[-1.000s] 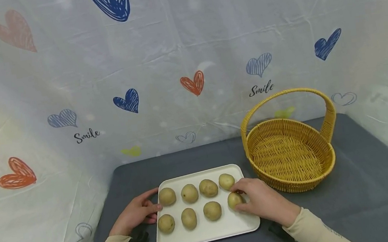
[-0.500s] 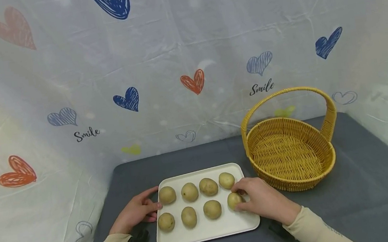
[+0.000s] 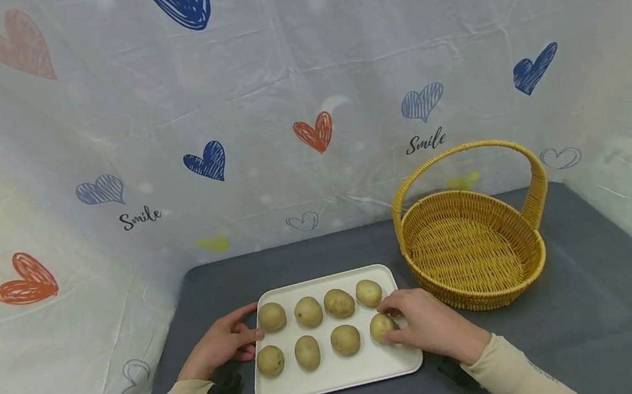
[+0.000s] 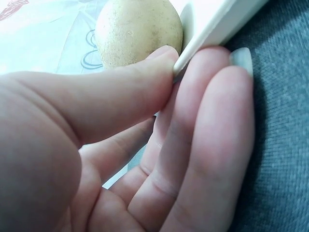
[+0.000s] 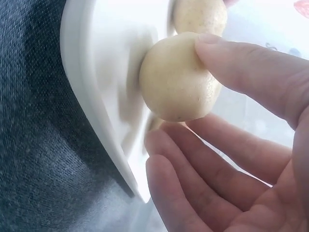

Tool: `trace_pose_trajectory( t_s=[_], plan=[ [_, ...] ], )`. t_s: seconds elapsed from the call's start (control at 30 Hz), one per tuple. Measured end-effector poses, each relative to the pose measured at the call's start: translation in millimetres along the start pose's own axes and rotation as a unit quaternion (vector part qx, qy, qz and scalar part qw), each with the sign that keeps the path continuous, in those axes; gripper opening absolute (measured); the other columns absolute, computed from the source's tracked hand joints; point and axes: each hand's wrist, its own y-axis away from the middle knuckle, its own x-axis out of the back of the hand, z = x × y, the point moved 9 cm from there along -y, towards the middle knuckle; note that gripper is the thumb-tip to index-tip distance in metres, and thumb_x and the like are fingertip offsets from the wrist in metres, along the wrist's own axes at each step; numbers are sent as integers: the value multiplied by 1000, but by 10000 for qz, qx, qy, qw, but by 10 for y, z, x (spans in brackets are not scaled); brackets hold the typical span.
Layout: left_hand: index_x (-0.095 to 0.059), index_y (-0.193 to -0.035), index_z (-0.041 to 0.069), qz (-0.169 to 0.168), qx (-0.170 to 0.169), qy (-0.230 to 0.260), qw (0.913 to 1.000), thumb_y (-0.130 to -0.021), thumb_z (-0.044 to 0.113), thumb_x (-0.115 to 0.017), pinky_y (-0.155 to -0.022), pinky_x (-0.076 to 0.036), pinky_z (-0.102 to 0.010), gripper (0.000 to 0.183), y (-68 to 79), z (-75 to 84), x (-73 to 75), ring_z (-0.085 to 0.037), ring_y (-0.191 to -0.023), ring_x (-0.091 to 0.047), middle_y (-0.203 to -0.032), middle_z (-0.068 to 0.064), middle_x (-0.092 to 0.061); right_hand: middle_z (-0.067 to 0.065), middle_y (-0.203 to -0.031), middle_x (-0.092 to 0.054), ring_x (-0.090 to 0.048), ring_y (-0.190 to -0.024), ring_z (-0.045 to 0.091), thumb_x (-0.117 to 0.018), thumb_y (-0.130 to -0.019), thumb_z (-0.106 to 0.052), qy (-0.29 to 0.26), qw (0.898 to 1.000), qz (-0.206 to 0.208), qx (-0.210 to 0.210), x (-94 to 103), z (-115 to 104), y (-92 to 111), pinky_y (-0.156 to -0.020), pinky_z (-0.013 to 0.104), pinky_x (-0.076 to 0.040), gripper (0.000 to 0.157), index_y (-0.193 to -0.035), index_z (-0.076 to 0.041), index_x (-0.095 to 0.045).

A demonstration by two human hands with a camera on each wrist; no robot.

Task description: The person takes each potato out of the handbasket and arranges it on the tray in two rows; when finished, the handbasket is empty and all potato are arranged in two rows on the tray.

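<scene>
Several potatoes stand in two rows on a white tray (image 3: 337, 380) on the dark grey cloth. My left hand (image 3: 222, 347) pinches the tray's left rim; in the left wrist view the thumb (image 4: 130, 92) lies over the edge and curled fingers (image 4: 212, 130) are under it. A potato (image 4: 140, 34) is just beyond that thumb. With thumb and fingers, my right hand (image 3: 427, 327) holds the front right potato (image 3: 382, 328), which is close over the tray. In the right wrist view this potato (image 5: 178, 79) has the thumb on top and fingertips below.
A yellow wicker basket (image 3: 480, 298) with a tall arched handle (image 3: 465, 149) stands behind and right of the tray, nothing inside it. Behind the table hangs a white curtain (image 3: 256, 87) printed with hearts. Dark cloth (image 3: 611, 319) spreads to the right of the tray.
</scene>
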Motion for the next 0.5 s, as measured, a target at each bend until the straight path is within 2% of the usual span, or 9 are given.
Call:
trace_pose_trajectory(
  t_s=[0.17,0.5],
  plan=[
    [-41,-166,6,10,12,-5,10000,-96,20,-84,-69,-66,-36,84,22,-10,0,-16,-72,-71,-86,-8,-69,-1,-106,-78,-68,-92,9,-95,-83,-30,-32,10000,-28,4,-1,10,-1,-81,30,-58,44,-117,-6,-80],
    [-41,-166,7,29,58,-18,10000,-97,23,-84,-70,-67,-38,83,24,-30,-3,-17,-72,-72,-87,-10,-69,1,-111,-77,-71,-97,17,-92,-87,-36,-234,9997,-49,-110,75,19,25,-81,31,-59,46,-122,-9,-79]
  ],
)
